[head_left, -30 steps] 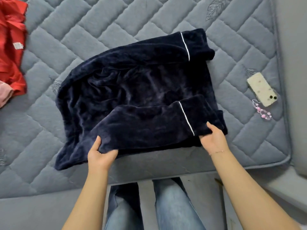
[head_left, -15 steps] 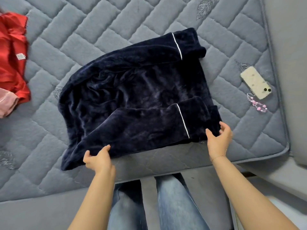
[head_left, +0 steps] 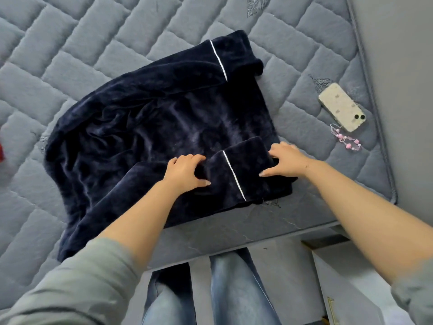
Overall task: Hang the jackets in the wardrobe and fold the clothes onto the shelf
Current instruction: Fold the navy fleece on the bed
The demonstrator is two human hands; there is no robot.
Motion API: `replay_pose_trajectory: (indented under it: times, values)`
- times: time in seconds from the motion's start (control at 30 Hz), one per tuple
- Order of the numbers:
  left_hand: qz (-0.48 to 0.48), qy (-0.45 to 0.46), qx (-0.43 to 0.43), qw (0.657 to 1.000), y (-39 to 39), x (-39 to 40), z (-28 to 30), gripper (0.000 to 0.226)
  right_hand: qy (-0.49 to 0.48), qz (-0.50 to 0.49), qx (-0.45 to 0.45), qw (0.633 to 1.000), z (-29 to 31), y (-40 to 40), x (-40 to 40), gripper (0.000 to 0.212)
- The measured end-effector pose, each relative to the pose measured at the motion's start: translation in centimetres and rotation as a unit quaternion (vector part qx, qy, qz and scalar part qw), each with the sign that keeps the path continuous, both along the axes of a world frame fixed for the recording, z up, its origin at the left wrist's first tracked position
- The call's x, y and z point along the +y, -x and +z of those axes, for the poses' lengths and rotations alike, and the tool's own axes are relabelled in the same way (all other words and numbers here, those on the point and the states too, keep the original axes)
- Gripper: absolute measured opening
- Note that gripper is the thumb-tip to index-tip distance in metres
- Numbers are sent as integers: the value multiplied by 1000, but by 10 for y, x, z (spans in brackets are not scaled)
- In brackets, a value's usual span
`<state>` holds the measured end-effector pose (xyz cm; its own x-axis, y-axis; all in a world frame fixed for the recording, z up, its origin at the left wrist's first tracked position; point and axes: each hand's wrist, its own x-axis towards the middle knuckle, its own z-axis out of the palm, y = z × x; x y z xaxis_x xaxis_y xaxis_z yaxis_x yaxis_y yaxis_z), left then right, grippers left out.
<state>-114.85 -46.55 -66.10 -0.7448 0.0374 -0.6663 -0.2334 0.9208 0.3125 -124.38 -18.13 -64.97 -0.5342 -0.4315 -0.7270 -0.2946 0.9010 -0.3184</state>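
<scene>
A dark navy velvet garment (head_left: pixel 140 127) with white piping lies spread on the grey quilted mattress (head_left: pixel 70 55), both sleeves folded in across its body. My left hand (head_left: pixel 186 171) grips the near sleeve just left of its white piping line. My right hand (head_left: pixel 284 159) grips the cuff end of the same sleeve at the garment's right edge. The two hands sit close together, either side of the piping (head_left: pixel 234 177).
A cream phone (head_left: pixel 341 110) with a pink bead strap (head_left: pixel 346 140) lies on the mattress to the right. A sliver of red cloth (head_left: pixel 1 152) shows at the left edge. A grey wall runs along the right. My legs in jeans (head_left: pixel 234 289) stand at the mattress's near edge.
Both hands left the garment's near hem and moved up and inward onto the near sleeve's cuff. The view shifted right, so the red clothes are almost out of frame.
</scene>
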Motion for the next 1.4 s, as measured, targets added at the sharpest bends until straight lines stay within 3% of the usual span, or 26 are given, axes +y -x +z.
replay_pose_trajectory:
  times: [0.07, 0.13, 0.2, 0.3, 0.4, 0.5, 0.6, 0.73, 0.87, 0.93, 1.0, 1.1, 1.17, 1.27, 1.33, 1.4]
  values:
    - [-62, 32, -64, 996, -1, -4, -7, 81, 77, -48, -32, 995, 7, 8, 0, 30]
    - [-67, 27, -77, 994, -2, -11, -10, 68, 139, -106, -60, 983, 17, 16, -2, 29]
    - [-32, 2, -58, 998, 1, -23, -10, 56, 155, -90, -7, 984, 20, 26, -8, 32]
    - [38, -16, 14, 999, 10, -41, -6, 53, 112, -74, 80, 988, 14, 42, -21, 36]
    - [53, 23, 113, 992, 12, -34, -6, 51, 5, -85, 94, 992, -6, 45, -29, 49]
    - [77, 47, 161, 983, 7, -10, -6, 66, -46, -126, 105, 985, -20, 36, -38, 56]
    - [26, 13, 224, 974, -10, 9, -10, 66, -30, -172, 106, 979, -17, 31, -41, 52]
    - [-108, 12, 125, 986, -42, 20, -31, 71, 85, -259, 79, 959, 0, 16, -38, 65]
    - [-139, -22, 105, 984, -40, 9, -49, 68, 103, -262, 204, 938, 1, 1, -61, 39]
    - [-147, -62, 115, 981, -38, 0, -49, 66, 136, -266, 306, 904, 3, -4, -71, 24]
    - [-152, -94, 140, 974, -38, -12, -46, 64, 158, -306, 344, 874, 7, -13, -74, 19]
    - [-158, -104, 178, 966, -36, -34, -40, 70, 94, -410, 281, 862, 7, -30, -63, 21]
    - [-163, -104, 177, 965, -34, -52, -37, 75, 2, -415, 241, 877, 1, -35, -54, 31]
    - [-93, -154, 138, 974, -27, -77, -33, 67, -52, -386, 215, 895, -1, -22, -59, 27]
    - [24, -190, 158, 969, -9, -90, -25, 55, -8, -360, 244, 901, -1, -5, -73, 31]
    - [118, -158, 243, 950, 22, -104, -17, 42, 76, -340, 273, 897, -1, 19, -92, 38]
